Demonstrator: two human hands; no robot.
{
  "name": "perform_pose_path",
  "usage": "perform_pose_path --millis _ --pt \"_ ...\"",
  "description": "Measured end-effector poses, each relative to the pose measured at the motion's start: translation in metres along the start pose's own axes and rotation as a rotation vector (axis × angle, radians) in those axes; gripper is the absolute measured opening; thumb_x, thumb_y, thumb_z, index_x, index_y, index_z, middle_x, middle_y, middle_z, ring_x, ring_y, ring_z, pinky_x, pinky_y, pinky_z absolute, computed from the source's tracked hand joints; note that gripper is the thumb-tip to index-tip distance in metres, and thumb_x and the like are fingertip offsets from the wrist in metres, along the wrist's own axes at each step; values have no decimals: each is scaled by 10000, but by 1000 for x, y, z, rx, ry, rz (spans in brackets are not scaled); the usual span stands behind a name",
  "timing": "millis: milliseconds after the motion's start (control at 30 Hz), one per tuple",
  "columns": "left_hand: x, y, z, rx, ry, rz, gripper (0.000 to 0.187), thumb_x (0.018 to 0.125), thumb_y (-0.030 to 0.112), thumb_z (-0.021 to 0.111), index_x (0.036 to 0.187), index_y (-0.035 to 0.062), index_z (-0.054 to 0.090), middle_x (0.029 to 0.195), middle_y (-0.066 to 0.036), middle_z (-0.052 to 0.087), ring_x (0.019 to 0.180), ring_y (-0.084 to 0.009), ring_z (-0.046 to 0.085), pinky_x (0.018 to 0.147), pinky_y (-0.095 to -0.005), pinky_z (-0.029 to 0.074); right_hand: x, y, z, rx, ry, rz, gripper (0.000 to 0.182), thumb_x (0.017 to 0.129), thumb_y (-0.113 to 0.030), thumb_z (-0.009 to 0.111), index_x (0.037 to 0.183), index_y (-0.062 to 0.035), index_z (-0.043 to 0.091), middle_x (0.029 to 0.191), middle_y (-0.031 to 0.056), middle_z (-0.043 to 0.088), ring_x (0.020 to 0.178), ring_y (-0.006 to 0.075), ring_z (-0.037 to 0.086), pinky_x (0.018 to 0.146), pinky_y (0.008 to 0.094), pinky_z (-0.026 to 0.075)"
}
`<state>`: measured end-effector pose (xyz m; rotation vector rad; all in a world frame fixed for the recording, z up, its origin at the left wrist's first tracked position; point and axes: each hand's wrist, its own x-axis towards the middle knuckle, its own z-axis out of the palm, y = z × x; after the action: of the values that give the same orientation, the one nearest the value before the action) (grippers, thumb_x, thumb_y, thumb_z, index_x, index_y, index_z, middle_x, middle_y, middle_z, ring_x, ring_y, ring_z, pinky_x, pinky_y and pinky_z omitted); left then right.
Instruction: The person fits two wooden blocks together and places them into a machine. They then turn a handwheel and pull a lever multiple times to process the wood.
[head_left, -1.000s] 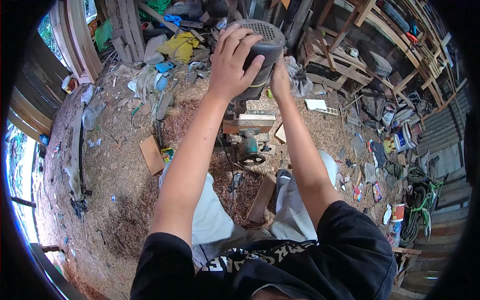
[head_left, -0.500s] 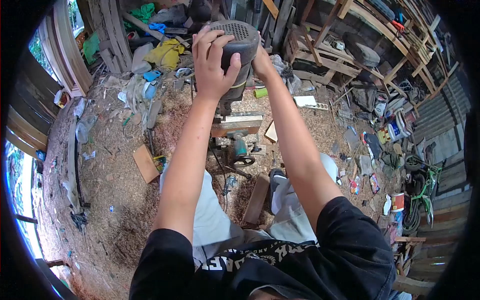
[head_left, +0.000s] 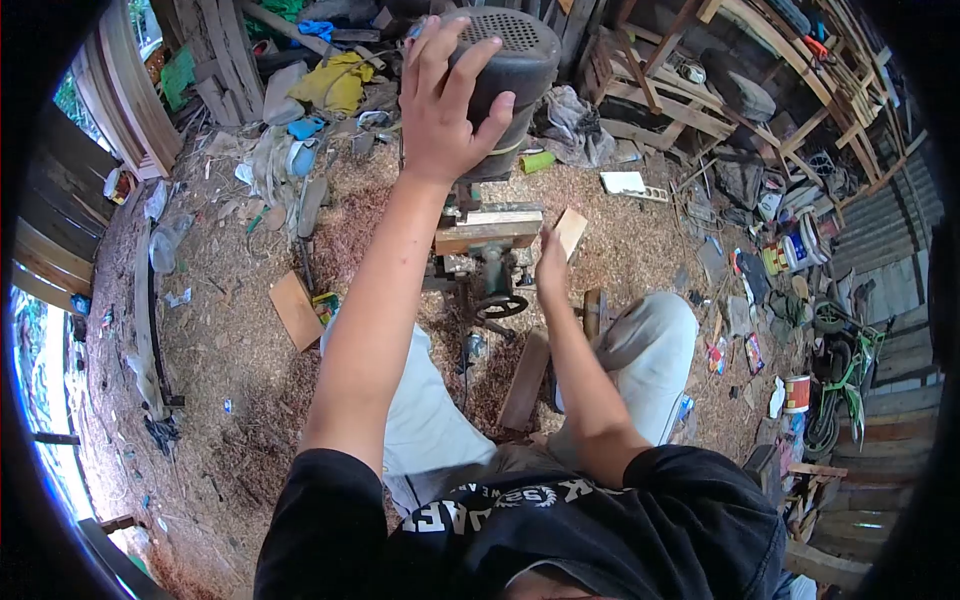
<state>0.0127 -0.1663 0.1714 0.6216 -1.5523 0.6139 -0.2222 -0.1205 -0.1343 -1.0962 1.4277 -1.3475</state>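
My left hand (head_left: 445, 110) lies with spread fingers against the top and side of a dark cylindrical motor housing (head_left: 515, 75) with a perforated cap. Below the motor, a wooden workpiece (head_left: 490, 235) sits on the machine's table area, over a black handwheel (head_left: 500, 306). My right hand (head_left: 550, 268) is at the right end of this workpiece, its fingers seen edge-on and slightly blurred. Whether it grips anything cannot be made out. Just behind it shows a pale wood block (head_left: 570, 232), partly covered by the fingers.
Sawdust and shavings cover the floor. A board (head_left: 525, 380) lies between my legs and another flat piece (head_left: 296, 310) at left. Wooden frames (head_left: 670, 110) stand at back right. A green bicycle (head_left: 840, 375) leans by the corrugated wall at right.
My right hand has come off the motor's right side and moved down to the workpiece's right end. My left hand stays on the motor. The view has shifted, and my right knee has swung outward.
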Motion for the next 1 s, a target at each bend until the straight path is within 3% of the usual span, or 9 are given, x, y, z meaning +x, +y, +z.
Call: perform_pose_path --millis 133,200,267,500,667,733,800,867,1000 --pt "-2 4 -1 -15 -20 -21 483 923 350 671 1347 140 578 1460 -141 490 1396 -445 418 1144 -551 343 -85 59 3 -144 53 -4 554 1112 -392 381 1387 57 555 1384 244 592 1312 333 541 1151 410 358" --pt "3 11 -1 -28 19 4 480 916 322 678 1347 139 578 1459 -140 488 1391 -447 418 1152 -555 336 -108 64 15 -389 -13 -201 397 1070 -318 511 1230 35 595 1160 244 604 1107 388 578 1037 432 420" --pt "5 15 -2 -57 25 5 475 908 291 683 1346 138 579 1456 -139 486 1393 -441 412 1161 -559 330 -112 71 23 -429 108 -305 337 1084 -310 502 1159 8 583 1048 161 650 1030 280 613 931 392 479" --pt "0 31 -8 -3 8 -59 499 925 292 685 1389 146 572 1509 -139 453 1419 -411 397 1173 -557 306 -115 61 -9 -178 -176 18 489 1094 -458 446 1188 6 566 1109 141 646 982 232 619 911 391 493" --pt "-19 61 -37 -5 -107 -216 566 956 301 657 1477 127 520 1599 -166 391 1461 -365 378 1204 -527 253 -125 212 -54 -293 -66 319 654 1065 -557 411 1300 25 595 1047 191 690 987 326 661 911 446 492" --pt "-29 72 -49 3 -158 -317 544 983 295 624 1480 101 516 1603 -173 391 1476 -372 361 1214 -501 251 -150 210 -66 -717 -229 207 625 1066 -513 410 1283 43 598 1023 245 698 979 406 671 905 459 494" --pt "-27 72 -55 -28 -163 -317 513 1019 302 570 1483 89 515 1609 -182 388 1483 -373 361 1220 -487 248 -160 212 -59 -696 -151 122 553 1035 -473 463 1176 40 615 1036 277 685 1006 460 651 905 475 494" --pt "-26 68 -58 -38 -213 -285 497 1042 307 526 1487 86 514 1604 -193 398 1486 -379 363 1224 -478 243 -157 190 -58 -829 -310 199 497 985 -436 543 1144 28 621 1070 295 682 1050 466 641 932 483 485" --pt "-33 62 -59 -65 -246 -270 513 1057 330 492 1505 81 495 1609 -200 391 1497 -379 352 1230 -474 232 -146 195 -46 -983 -372 111 543 955 -356 592 1382 -28 521 1381 230 574 1232 417 576 1032 521 452"
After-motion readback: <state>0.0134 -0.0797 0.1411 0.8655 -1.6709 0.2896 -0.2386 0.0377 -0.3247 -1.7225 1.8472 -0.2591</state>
